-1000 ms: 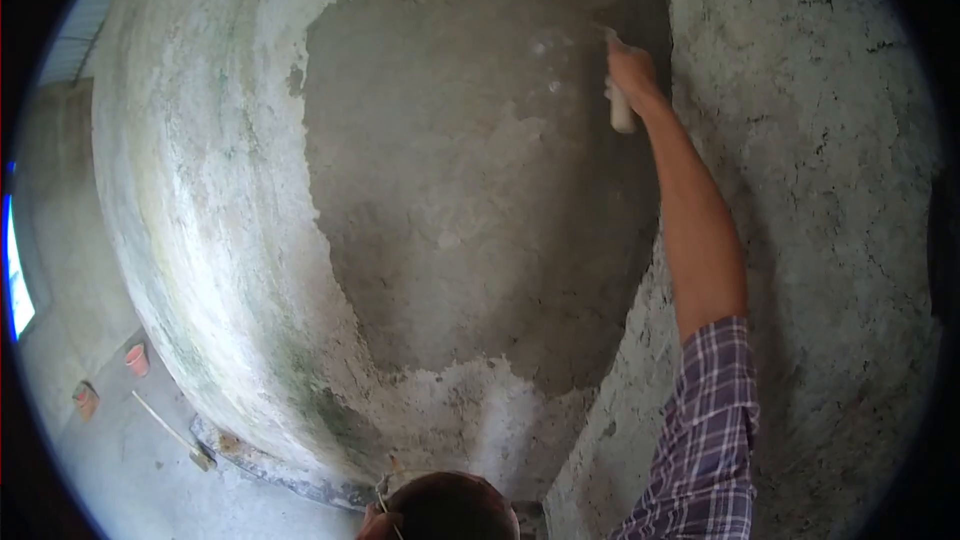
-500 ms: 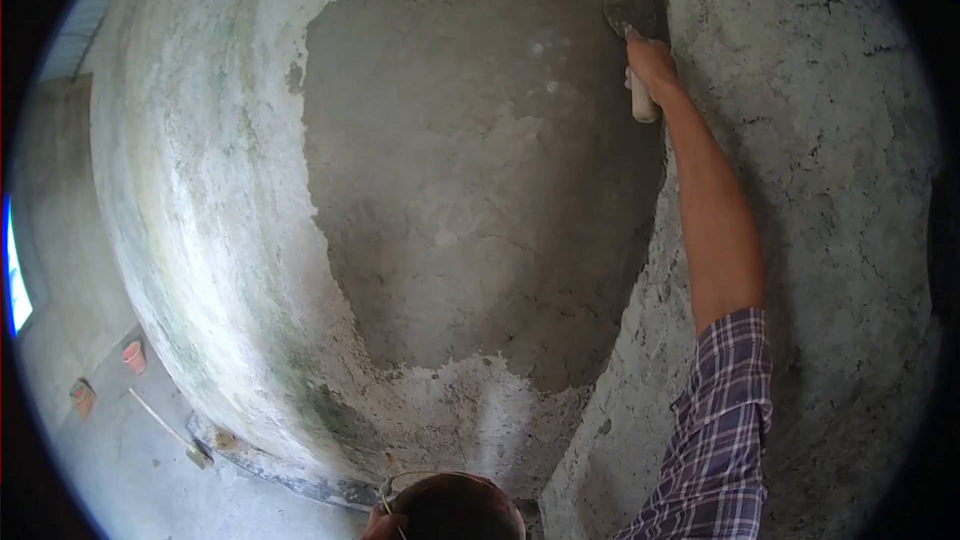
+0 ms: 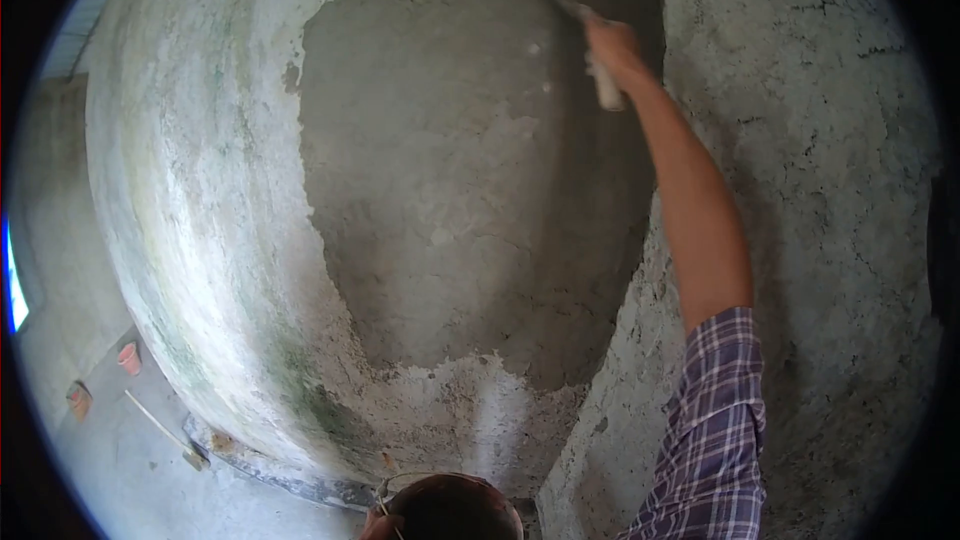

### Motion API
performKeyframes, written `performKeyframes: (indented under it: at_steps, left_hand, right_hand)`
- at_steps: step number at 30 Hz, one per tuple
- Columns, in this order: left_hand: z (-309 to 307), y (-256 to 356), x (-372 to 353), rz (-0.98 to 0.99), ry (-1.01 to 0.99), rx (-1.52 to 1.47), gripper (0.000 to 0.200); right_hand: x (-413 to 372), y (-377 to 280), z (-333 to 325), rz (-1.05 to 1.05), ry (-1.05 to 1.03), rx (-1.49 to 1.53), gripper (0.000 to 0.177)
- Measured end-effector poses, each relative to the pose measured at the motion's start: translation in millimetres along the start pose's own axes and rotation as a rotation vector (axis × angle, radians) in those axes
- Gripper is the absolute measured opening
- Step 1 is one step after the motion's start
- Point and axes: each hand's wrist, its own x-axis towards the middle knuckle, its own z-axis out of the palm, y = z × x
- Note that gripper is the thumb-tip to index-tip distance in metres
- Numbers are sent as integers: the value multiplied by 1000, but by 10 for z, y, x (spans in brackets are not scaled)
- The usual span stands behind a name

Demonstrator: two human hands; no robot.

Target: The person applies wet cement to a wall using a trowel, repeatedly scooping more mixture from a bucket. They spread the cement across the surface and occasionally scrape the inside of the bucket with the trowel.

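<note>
My right hand [image 3: 618,50] is closed around the pale handle of a trowel [image 3: 606,90], arm raised high. The trowel's blade, blurred by motion, lies against the upper right of a dark, wet-looking plaster patch [image 3: 430,160] on the wall. At the bottom edge, part of my left hand [image 3: 380,526] grips the rim of a round, dark pan [image 3: 450,508] with a thin wire handle. Shadow hides what is in the pan.
Old, stained wall plaster [image 3: 220,190] surrounds the patch, and a rough wall [image 3: 810,240] meets it at the right. On the floor at lower left are a reddish bucket [image 3: 129,359], a brick-coloured object [image 3: 79,400] and a long-handled tool [image 3: 165,427].
My right hand and the trowel have moved left and slightly up across the top of the patch. The left hand and the pan have stayed nearly in place.
</note>
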Motion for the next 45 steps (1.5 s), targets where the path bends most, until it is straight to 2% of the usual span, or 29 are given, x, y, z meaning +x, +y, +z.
performKeyframes:
  at_steps: [1, 4, 6, 8, 10, 13, 16, 17, 19, 21, 23, 25, 27, 29, 30, 31, 33, 35, 39, 41, 42, 43, 45]
  left_hand:
    - [-18, 17, 26, 25, 12, 4, 21]
    - [31, 84, -41, 49, 132, -13, 23]
    - [10, 50, 9, 26, 74, -18, 23]
    - [11, 12, 74, -3, 2, -6, 24]
    - [33, 9, 143, -20, -49, -9, 24]
    - [58, 115, 178, -39, -56, 102, 23]
    - [-19, 107, 281, -48, -38, 128, 24]
    - [-105, -108, 404, -35, -40, 123, 24]
    - [-360, -639, 770, 194, -280, 144, 69]
    - [-404, -617, 732, 203, -277, 138, 65]
    - [-428, -557, 768, 211, -275, 129, 60]
    - [-458, -490, 825, 123, -362, 309, 56]
    - [-298, -505, 881, 137, -351, 257, 55]
    - [-329, -510, 874, 150, -319, 216, 54]
    - [-313, -466, 876, 243, -331, 184, 47]
    - [-365, -479, 805, 320, -339, 156, 39]
    - [-380, -422, 807, 314, -324, 141, 38]
    - [-430, -369, 803, 290, -298, 120, 35]
    - [-335, -285, 837, 236, -283, 72, 29]
    - [-303, -250, 816, 206, -260, 46, 26]
    - [-312, -243, 774, 185, -250, 41, 25]
    - [-293, -246, 727, 161, -246, 37, 23]
    - [-250, -221, 672, 122, -238, 31, 21]
  right_hand:
    - [52, 9, -89, 60, 97, 22, 49]
    - [79, 170, 9, 159, 144, 46, 48]
    - [-57, 210, 319, 90, 34, -77, 49]
    - [-362, 91, 557, -15, -179, -295, 51]
    - [-736, -116, 472, -99, -428, -303, 52]
    - [-648, -71, 256, -163, -320, -328, 53]
    - [-187, 181, -65, 90, 40, -17, 51]
    - [-89, 244, -161, 161, 151, 45, 50]
    - [94, 345, -184, 208, 199, 141, 49]
    - [97, 387, -165, 278, 247, 224, 48]
    - [-19, 288, 87, 143, 80, 196, 47]
    - [-334, 53, 290, 102, -208, -36, 46]
    - [-614, -93, 417, 18, -471, -35, 49]
    - [-650, -100, 361, -15, -409, -113, 47]
    - [-636, -120, 329, -61, -352, -199, 45]
    - [-536, -53, 257, 12, -226, -39, 43]
    - [-173, 158, 42, 51, 13, 58, 47]
    - [55, 264, -127, 162, 146, 117, 47]
    - [77, 191, 13, 222, 202, 130, 46]
    - [18, 24, 339, 92, 59, 14, 48]
    - [-69, -52, 540, 15, -77, -23, 47]
    - [-263, -234, 728, 21, -118, -135, 48]
    - [-603, -509, 855, 17, -420, -103, 51]
